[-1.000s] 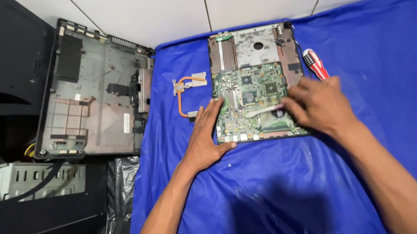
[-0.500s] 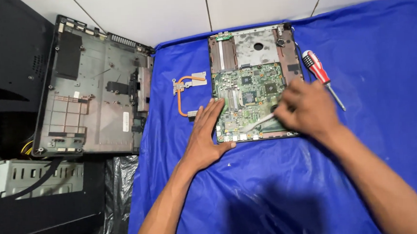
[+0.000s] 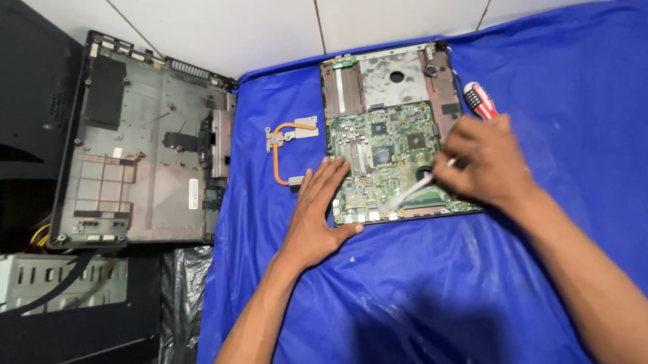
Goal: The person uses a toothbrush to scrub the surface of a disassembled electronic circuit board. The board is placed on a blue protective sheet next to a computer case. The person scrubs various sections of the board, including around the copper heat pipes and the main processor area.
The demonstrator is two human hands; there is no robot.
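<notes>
**Brush Contact on an Exposed Laptop Board**

The opened laptop chassis (image 3: pixel 398 136) lies on a blue cloth (image 3: pixel 567 227) covering the surface, its far edge near the white tiled wall (image 3: pixel 254 21). The green circuit board (image 3: pixel 383 160) fills the near half of the chassis; bare metal plating shows in the far half.

The left hand (image 3: pixel 317 214) lies flat, fingers spread and extended, palm on the cloth, fingertips touching the left edge of the board.

The right hand (image 3: pixel 484 161) is closed around a slim light-coloured brush (image 3: pixel 414 190). The brush slants down and left from the hand, its tip resting on the near portion of the board.

A screwdriver with a red-and-white handle (image 3: pixel 479 99) lies on the cloth just beside the right edge of the chassis, partly hidden by the right hand. A copper heat pipe assembly (image 3: pixel 286 150) lies on the cloth left of the chassis, just beyond the left fingertips. A detached grey bottom cover (image 3: pixel 138 141) lies further left, overlapping the cloth edge.
</notes>
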